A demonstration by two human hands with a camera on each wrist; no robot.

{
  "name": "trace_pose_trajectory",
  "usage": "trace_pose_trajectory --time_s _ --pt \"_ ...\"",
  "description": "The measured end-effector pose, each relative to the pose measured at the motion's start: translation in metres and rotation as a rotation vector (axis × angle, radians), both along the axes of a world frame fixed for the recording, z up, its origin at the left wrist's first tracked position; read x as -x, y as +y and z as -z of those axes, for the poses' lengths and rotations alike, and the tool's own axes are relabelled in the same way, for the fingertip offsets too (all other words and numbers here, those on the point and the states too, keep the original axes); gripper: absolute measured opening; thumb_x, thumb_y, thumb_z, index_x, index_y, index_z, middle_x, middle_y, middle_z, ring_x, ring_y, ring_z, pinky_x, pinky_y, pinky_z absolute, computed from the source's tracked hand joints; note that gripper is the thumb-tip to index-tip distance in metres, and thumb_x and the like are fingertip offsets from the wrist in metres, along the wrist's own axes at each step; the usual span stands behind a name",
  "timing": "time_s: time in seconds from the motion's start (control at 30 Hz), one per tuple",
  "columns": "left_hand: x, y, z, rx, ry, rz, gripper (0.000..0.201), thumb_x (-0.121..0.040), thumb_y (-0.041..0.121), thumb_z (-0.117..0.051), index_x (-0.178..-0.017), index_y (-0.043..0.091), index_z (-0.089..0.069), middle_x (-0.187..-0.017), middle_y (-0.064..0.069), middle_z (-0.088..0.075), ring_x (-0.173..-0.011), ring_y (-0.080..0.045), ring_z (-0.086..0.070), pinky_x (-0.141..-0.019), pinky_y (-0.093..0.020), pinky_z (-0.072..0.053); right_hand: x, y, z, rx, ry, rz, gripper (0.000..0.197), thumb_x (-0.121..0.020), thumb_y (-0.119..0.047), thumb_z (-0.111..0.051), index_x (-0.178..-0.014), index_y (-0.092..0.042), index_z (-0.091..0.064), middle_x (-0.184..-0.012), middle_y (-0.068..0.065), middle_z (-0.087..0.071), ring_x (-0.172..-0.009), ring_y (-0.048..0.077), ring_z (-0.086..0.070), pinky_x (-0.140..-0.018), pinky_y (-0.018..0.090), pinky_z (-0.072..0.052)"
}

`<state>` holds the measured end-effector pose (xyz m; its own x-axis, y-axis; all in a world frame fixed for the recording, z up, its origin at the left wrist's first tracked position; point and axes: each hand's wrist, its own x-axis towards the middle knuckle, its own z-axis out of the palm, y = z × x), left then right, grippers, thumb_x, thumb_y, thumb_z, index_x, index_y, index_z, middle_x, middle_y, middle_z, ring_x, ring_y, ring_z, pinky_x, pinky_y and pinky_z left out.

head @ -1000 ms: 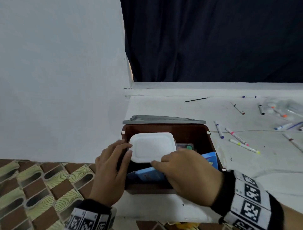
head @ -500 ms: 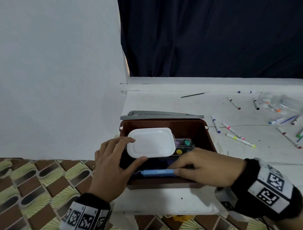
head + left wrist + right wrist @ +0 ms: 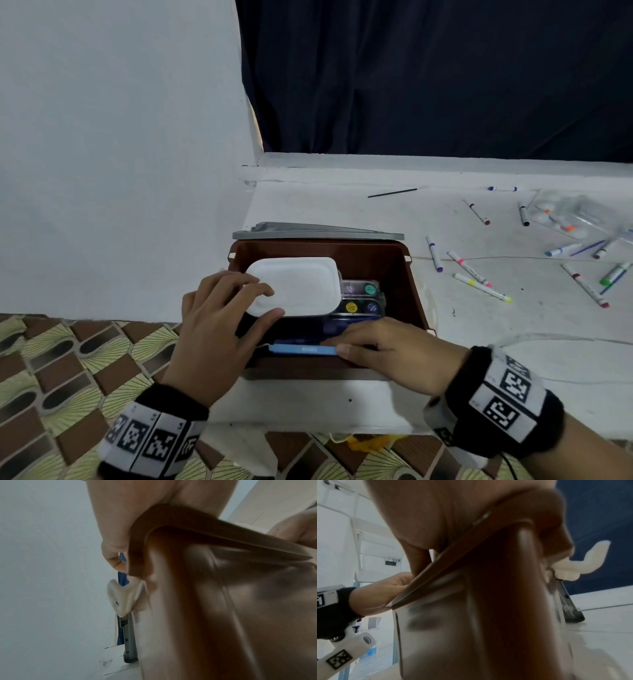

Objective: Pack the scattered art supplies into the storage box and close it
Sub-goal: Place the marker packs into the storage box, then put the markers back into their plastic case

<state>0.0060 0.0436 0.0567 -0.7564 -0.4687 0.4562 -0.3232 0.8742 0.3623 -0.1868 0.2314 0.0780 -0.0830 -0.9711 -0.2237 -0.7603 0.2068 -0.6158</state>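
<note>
The brown storage box (image 3: 412,284) stands open on a white ledge, its grey lid (image 3: 318,233) hanging behind it. Inside lie a white-lidded container (image 3: 301,284) and a clear set of paint pots (image 3: 359,298). A flat blue case (image 3: 301,349) stands on edge along the near wall. My left hand (image 3: 270,301) holds the container's near left corner, thumb at its edge and fingers on top. My right hand (image 3: 337,344) pinches the blue case's right end. Both wrist views show mostly the box's outer wall (image 3: 188,601) (image 3: 496,601) and a white latch (image 3: 120,597) (image 3: 573,568).
Several markers (image 3: 479,284) lie scattered on the ledge to the right of the box, with a clear plastic pouch (image 3: 575,216) at the far right and a thin dark stick (image 3: 392,193) behind. A white wall rises on the left; patterned flooring (image 3: 68,359) lies below.
The blue case has dropped from lying across the box to standing on edge against the near wall. My right hand slid right, uncovering the paint pots. The left hand stays on the container.
</note>
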Motion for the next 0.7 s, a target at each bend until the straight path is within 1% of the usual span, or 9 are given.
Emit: trace_pose_trajectory --time_s 0.1,0.17,0.23,0.27,0.33,0.47,0.53,0.63,0.7 --pt "0.005 0.017 -0.006 -0.044 0.067 0.024 0.034 -0.095 0.05 -0.047 -0.107 0.024 -0.066 -0.114 0.008 -0.061 -0.114 -0.02 -0.055 -0.091 -0.041 -0.042 0.003 0.012 -0.001 0.165 -0.029 0.011 0.037 -0.102 -0.043 -0.041 -0.122 -0.024 -0.066 -0.101 -0.009 -0.064 -0.095 0.008 -0.06 -0.086 0.038 -0.049" --pt "0.012 0.034 -0.012 -0.076 0.121 0.062 0.031 -0.095 0.045 -0.049 -0.106 0.022 -0.067 -0.111 0.009 -0.062 -0.11 -0.018 -0.057 -0.091 -0.039 -0.044 0.011 0.025 -0.007 0.281 -0.046 0.05 0.032 -0.101 -0.037 -0.047 -0.117 -0.021 -0.07 -0.103 -0.011 -0.068 -0.096 0.004 -0.061 -0.084 0.027 -0.05" --pt "0.024 0.055 -0.02 -0.104 0.166 0.113 0.027 -0.095 0.04 -0.052 -0.106 0.02 -0.068 -0.109 0.011 -0.062 -0.108 -0.016 -0.059 -0.088 -0.043 -0.049 0.024 0.045 -0.016 0.409 -0.035 0.097 0.027 -0.099 -0.033 -0.052 -0.115 -0.022 -0.072 -0.101 -0.016 -0.068 -0.092 -0.001 -0.061 -0.078 0.015 -0.047" --pt "0.032 0.068 -0.025 -0.118 0.188 0.136 0.026 -0.095 0.039 -0.053 -0.106 0.021 -0.068 -0.108 0.013 -0.062 -0.108 -0.014 -0.059 -0.087 -0.044 -0.05 0.033 0.058 -0.02 0.464 -0.044 0.128 0.026 -0.098 -0.033 -0.053 -0.112 -0.022 -0.073 -0.099 -0.017 -0.068 -0.089 0.001 -0.062 -0.075 0.016 -0.047" --pt "0.053 0.096 -0.032 -0.148 0.22 0.17 0.023 -0.095 0.039 -0.054 -0.106 0.023 -0.067 -0.107 0.017 -0.062 -0.105 -0.013 -0.06 -0.085 -0.042 -0.051 0.052 0.088 -0.026 0.54 -0.092 0.202 0.022 -0.098 -0.03 -0.055 -0.108 -0.021 -0.073 -0.094 -0.015 -0.069 -0.084 0.007 -0.066 -0.071 0.024 -0.052" --pt "0.107 0.158 -0.041 -0.263 0.253 0.212 0.02 -0.095 0.042 -0.054 -0.108 0.03 -0.062 -0.102 0.022 -0.059 -0.095 -0.013 -0.061 -0.081 -0.022 -0.047 0.103 0.157 -0.025 0.597 -0.128 0.34 0.017 -0.096 -0.023 -0.058 -0.103 -0.021 -0.074 -0.088 -0.01 -0.069 -0.078 0.013 -0.069 -0.071 0.032 -0.053" --pt "0.138 0.189 -0.041 -0.342 0.291 0.24 0.018 -0.095 0.041 -0.054 -0.108 0.03 -0.062 -0.099 0.016 -0.062 -0.089 -0.015 -0.061 -0.076 -0.016 -0.045 0.131 0.192 -0.019 0.608 -0.159 0.424 0.018 -0.095 -0.025 -0.058 -0.1 -0.021 -0.074 -0.087 -0.008 -0.07 -0.077 0.016 -0.069 -0.072 0.033 -0.054" --pt "0.183 0.232 -0.038 -0.403 0.327 0.276 0.021 -0.095 0.04 -0.054 -0.107 0.026 -0.064 -0.098 0.011 -0.064 -0.086 -0.018 -0.06 -0.075 -0.019 -0.044 0.167 0.238 -0.007 0.614 -0.191 0.54 0.016 -0.094 -0.025 -0.058 -0.097 -0.024 -0.074 -0.084 -0.004 -0.07 -0.074 0.019 -0.069 -0.071 0.031 -0.054" --pt "0.21 0.258 -0.032 -0.443 0.316 0.282 0.021 -0.093 0.043 -0.054 -0.106 0.029 -0.064 -0.098 0.01 -0.065 -0.087 -0.017 -0.06 -0.075 -0.017 -0.041 0.189 0.267 0.0 0.601 -0.211 0.605 0.015 -0.094 -0.02 -0.059 -0.096 -0.026 -0.073 -0.081 -0.002 -0.071 -0.071 0.019 -0.068 -0.069 0.026 -0.052"
